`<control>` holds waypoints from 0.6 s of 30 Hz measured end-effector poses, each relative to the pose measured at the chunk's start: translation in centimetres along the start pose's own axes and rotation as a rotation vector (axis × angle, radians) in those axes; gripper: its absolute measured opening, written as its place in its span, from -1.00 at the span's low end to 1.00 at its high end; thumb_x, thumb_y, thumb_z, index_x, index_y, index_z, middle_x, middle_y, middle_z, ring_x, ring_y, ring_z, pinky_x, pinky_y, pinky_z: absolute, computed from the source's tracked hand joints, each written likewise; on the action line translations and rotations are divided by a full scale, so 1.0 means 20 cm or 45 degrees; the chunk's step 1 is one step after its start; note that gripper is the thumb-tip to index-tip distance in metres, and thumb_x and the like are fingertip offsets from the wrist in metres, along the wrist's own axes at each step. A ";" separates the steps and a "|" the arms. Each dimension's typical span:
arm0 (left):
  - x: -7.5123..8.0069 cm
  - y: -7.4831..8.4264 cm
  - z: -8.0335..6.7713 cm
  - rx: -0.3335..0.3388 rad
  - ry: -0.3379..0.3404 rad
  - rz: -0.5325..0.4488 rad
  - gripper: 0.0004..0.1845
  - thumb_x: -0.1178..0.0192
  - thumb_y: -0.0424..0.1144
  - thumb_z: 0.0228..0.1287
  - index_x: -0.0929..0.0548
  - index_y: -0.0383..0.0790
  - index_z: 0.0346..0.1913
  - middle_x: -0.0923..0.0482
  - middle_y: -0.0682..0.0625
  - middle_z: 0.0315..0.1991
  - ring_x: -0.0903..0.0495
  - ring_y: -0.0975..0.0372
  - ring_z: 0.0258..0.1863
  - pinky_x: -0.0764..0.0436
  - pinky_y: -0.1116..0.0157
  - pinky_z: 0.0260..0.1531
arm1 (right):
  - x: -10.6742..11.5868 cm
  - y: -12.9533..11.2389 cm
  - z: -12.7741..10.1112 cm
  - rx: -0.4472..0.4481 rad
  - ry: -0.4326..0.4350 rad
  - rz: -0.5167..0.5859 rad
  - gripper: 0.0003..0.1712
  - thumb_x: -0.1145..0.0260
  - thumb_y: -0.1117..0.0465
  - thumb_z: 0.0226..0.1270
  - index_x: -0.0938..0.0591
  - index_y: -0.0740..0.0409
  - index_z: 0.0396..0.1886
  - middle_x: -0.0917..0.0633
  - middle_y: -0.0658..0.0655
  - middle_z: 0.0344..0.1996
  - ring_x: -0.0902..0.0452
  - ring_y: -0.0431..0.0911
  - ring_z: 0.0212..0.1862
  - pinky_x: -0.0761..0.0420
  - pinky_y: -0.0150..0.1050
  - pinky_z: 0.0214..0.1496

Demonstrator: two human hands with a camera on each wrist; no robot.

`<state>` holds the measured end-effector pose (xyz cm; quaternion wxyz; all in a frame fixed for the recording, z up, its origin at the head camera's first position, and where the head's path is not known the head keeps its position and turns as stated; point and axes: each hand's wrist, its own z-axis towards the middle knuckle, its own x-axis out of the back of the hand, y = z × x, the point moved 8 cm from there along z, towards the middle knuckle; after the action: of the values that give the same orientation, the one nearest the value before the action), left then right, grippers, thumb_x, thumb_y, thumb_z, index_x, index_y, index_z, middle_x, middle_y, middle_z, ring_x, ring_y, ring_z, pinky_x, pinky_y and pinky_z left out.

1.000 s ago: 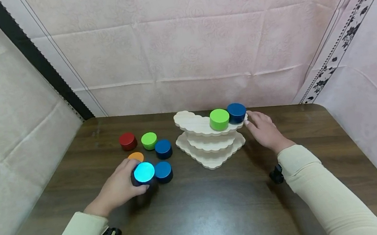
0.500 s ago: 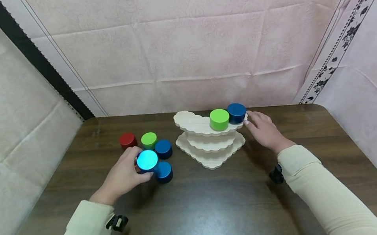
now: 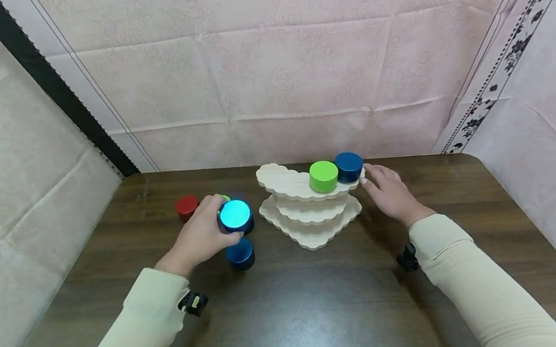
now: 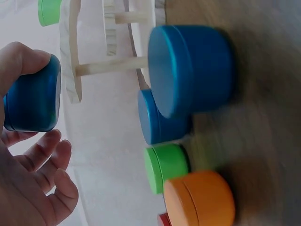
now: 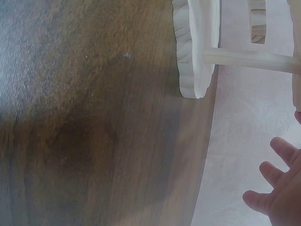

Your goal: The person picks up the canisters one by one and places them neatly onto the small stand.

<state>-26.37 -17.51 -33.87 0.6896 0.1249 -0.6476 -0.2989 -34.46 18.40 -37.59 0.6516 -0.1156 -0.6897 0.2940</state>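
Observation:
My left hand (image 3: 202, 237) grips a round blue lidded tin (image 3: 235, 214) between thumb and fingers. In the left wrist view this tin (image 4: 34, 101) is raised off the table, with the other fingers loosely bent below it. My right hand (image 3: 394, 193) is at the right corner of a pale wooden tiered stand (image 3: 287, 184), touching its top shelf. Several of its fingers (image 5: 272, 173) spread free in the right wrist view. On the top shelf sit a green tin (image 3: 323, 176) and a blue tin (image 3: 349, 166), side by side.
Under and beside my left hand stand a blue tin (image 3: 240, 254), a red tin (image 3: 187, 206), a green tin (image 4: 165, 165), an orange tin (image 4: 202, 200) and another blue tin (image 4: 162, 120). The dark wooden table (image 3: 307, 316) meets a pale cloth backdrop (image 3: 245, 84) behind.
My left hand has carried the blue tin rightward and away from me, now covering the orange tin and most of the green one. My right hand and the stand have stayed put.

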 end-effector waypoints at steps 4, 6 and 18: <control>-0.02 0.04 0.05 0.012 -0.022 -0.044 -0.38 -0.43 -0.21 0.03 -0.36 -0.28 0.12 -0.38 -0.18 0.08 -0.39 -0.02 0.09 -0.52 -0.08 0.04 | 0.00 0.00 0.00 -0.002 0.002 -0.001 -0.23 0.29 -0.22 0.53 -0.01 0.12 0.54 -0.02 0.35 0.48 0.22 0.34 0.47 0.13 0.37 0.36; -0.02 0.06 0.07 0.018 -0.026 -0.053 -0.37 -0.42 -0.20 0.03 -0.35 -0.27 0.12 -0.37 -0.18 0.09 -0.38 -0.02 0.11 -0.52 -0.09 0.04 | 0.00 0.00 0.00 -0.003 0.004 0.001 -0.23 0.29 -0.22 0.53 -0.01 0.12 0.54 -0.02 0.35 0.48 0.23 0.33 0.47 0.13 0.36 0.37; -0.06 0.17 0.20 -0.007 -0.012 -0.081 -0.41 -0.39 -0.15 0.07 -0.36 -0.24 0.11 -0.35 -0.14 0.07 -0.36 0.02 0.10 -0.49 -0.04 0.08 | 0.00 0.00 0.00 -0.008 -0.010 0.015 -0.22 0.31 -0.24 0.53 0.01 0.11 0.55 0.00 0.34 0.49 0.23 0.32 0.48 0.13 0.37 0.36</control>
<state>-29.44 -13.24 -32.35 0.6771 0.1421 -0.6458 -0.3231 -34.40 18.38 -37.61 0.6467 -0.1206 -0.6924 0.2962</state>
